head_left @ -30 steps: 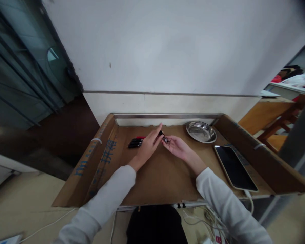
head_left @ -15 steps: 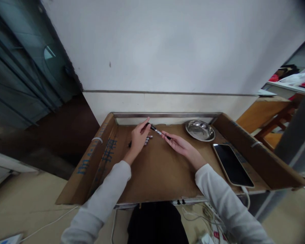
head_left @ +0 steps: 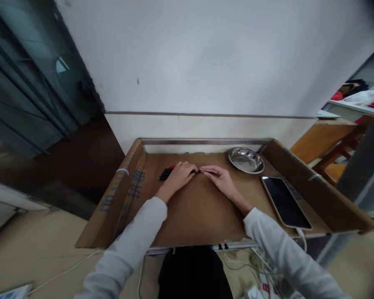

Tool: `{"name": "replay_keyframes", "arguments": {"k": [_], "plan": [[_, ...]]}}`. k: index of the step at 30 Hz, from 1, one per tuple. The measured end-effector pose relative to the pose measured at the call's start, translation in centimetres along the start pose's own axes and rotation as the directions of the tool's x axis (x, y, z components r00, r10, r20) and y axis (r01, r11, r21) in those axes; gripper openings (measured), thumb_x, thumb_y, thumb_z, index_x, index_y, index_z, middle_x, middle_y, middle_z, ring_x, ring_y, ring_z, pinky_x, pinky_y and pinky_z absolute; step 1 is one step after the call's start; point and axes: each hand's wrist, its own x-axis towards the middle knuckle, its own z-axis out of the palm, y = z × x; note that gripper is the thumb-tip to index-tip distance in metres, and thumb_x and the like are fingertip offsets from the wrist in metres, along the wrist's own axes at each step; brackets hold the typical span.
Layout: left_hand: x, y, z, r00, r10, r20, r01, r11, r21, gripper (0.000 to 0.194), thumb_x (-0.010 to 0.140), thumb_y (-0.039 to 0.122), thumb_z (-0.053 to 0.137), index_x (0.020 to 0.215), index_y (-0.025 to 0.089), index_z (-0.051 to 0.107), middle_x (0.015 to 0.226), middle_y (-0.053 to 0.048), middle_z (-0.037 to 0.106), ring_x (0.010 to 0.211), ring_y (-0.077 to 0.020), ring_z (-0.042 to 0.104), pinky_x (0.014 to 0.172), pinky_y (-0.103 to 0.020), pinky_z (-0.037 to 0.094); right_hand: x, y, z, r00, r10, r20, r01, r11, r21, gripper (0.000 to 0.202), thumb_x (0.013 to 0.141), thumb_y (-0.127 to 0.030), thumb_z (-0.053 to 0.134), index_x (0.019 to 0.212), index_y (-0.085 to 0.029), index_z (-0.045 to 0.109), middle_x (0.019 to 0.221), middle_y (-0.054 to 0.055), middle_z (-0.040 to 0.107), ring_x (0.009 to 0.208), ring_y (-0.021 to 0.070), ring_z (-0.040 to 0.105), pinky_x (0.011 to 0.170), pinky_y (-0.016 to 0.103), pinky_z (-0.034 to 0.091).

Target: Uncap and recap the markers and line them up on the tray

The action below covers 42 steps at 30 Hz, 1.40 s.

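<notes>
A slim black pen (head_left: 199,171) is held just above or against the cardboard tray (head_left: 199,216), nearer its far edge than its near edge and about midway between its left and right edges. Its long axis is laid left to right, roughly along the far edge; which end is the tip cannot be told. Only a short dark stretch is exposed, the rest being covered by fingers. Its left part is gripped under the curled fingers of the left hand (head_left: 180,176); its right part is pinched by the right hand (head_left: 220,178). Dark pens (head_left: 165,174), with a red one (head_left: 171,167) among them, are partly hidden beside the left hand.
</notes>
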Motion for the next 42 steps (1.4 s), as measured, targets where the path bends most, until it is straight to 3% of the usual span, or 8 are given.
{"name": "replay_keyframes", "arguments": {"k": [6, 12, 17, 23, 26, 30, 37, 42], "plan": [[-0.4, 0.7, -0.9, 0.999, -0.018, -0.042, 0.019, 1.000, 0.023, 0.024, 0.083, 0.012, 0.043, 0.101, 0.020, 0.055, 0.107, -0.004, 0.058, 0.102, -0.0186, 0.048, 0.087, -0.034, 0.032, -0.1, 0.6, -0.6, 0.954, -0.127, 0.272, 0.236, 0.878, -0.417, 0.030, 0.081, -0.030, 0.059, 0.111, -0.032, 0.061, 0.110, 0.003, 0.064, 0.101, 0.0202, 0.052, 0.094, 0.042, 0.038], [-0.7, 1.4, -0.6, 0.999, 0.007, 0.041, -0.006, 1.000, -0.014, 0.027, 0.084, 0.037, 0.051, 0.105, 0.022, 0.054, 0.102, -0.003, 0.057, 0.098, -0.0197, 0.048, 0.085, -0.034, 0.031, 0.1, 0.4, -2.7, 0.958, -0.169, 0.233, 0.275, 0.777, -0.567, 0.027, 0.078, -0.038, 0.062, 0.101, -0.024, 0.064, 0.101, 0.008, 0.060, 0.098, 0.0228, 0.051, 0.088, 0.040, 0.039], [-0.5, 0.7, 0.1, 0.999, -0.024, 0.033, 0.021, 0.996, 0.082, 0.017, 0.088, 0.030, 0.044, 0.086, 0.020, 0.057, 0.090, -0.003, 0.058, 0.093, -0.0195, 0.048, 0.083, -0.035, 0.029, 0.4, 1.2, -2.9, 0.970, -0.121, 0.210, 0.224, 0.779, -0.585, 0.020, 0.084, -0.037, 0.053, 0.088, -0.023, 0.067, 0.085, 0.006, 0.059, 0.086, 0.0203, 0.052, 0.080, 0.036, 0.041], [-0.5, 1.3, -0.2, 0.994, -0.103, -0.034, 0.107, 0.987, 0.117, 0.014, 0.085, 0.023, 0.045, 0.094, 0.019, 0.055, 0.095, -0.005, 0.056, 0.093, -0.0208, 0.047, 0.081, -0.035, 0.031, 1.2, 1.7, -2.0, 0.970, -0.148, 0.194, 0.236, 0.770, -0.593, 0.020, 0.085, -0.036, 0.051, 0.093, -0.024, 0.065, 0.086, 0.006, 0.058, 0.087, 0.0216, 0.051, 0.081, 0.037, 0.041], [-0.5, 1.6, -0.2, 0.998, -0.058, 0.009, 0.057, 0.996, 0.065, 0.021, 0.084, 0.028, 0.048, 0.103, 0.021, 0.054, 0.100, -0.005, 0.054, 0.097, -0.0210, 0.046, 0.083, -0.035, 0.031, 1.2, 1.5, -2.0, 0.970, -0.159, 0.184, 0.240, 0.753, -0.613, 0.023, 0.085, -0.036, 0.050, 0.101, -0.024, 0.062, 0.089, 0.007, 0.057, 0.087, 0.0227, 0.051, 0.081, 0.039, 0.041], [-0.4, 1.3, 0.1, 0.997, -0.002, 0.074, -0.001, 0.999, 0.049, 0.017, 0.087, 0.033, 0.046, 0.095, 0.022, 0.057, 0.097, -0.004, 0.054, 0.095, -0.0199, 0.047, 0.084, -0.034, 0.031, 1.3, 1.5, -1.9, 0.971, -0.184, 0.152, 0.238, 0.718, -0.654, 0.032, 0.085, -0.036, 0.051, 0.114, -0.026, 0.057, 0.104, 0.009, 0.055, 0.097, 0.0252, 0.049, 0.087, 0.042, 0.039], [-0.1, 1.1, 0.5, 0.992, -0.118, -0.041, 0.123, 0.981, 0.147, 0.017, 0.088, 0.032, 0.045, 0.094, 0.018, 0.053, 0.096, -0.006, 0.053, 0.092, -0.0212, 0.047, 0.079, -0.034, 0.032, 1.5, 2.2, -1.9, 0.971, -0.146, 0.189, 0.237, 0.704, -0.670, 0.028, 0.087, -0.034, 0.047, 0.110, -0.025, 0.060, 0.102, 0.010, 0.059, 0.097, 0.0248, 0.051, 0.086, 0.041, 0.039], [0.2, 1.4, 0.4, 0.990, -0.131, -0.044, 0.136, 0.979, 0.155, 0.014, 0.088, 0.026, 0.044, 0.096, 0.018, 0.053, 0.097, -0.007, 0.053, 0.093, -0.0218, 0.046, 0.080, -0.035, 0.032, 1.5, 2.3, -1.8, 0.973, -0.160, 0.168, 0.231, 0.726, -0.648, 0.028, 0.087, -0.034, 0.047, 0.111, -0.026, 0.059, 0.103, 0.009, 0.058, 0.097, 0.0242, 0.051, 0.086, 0.041, 0.040]]}}
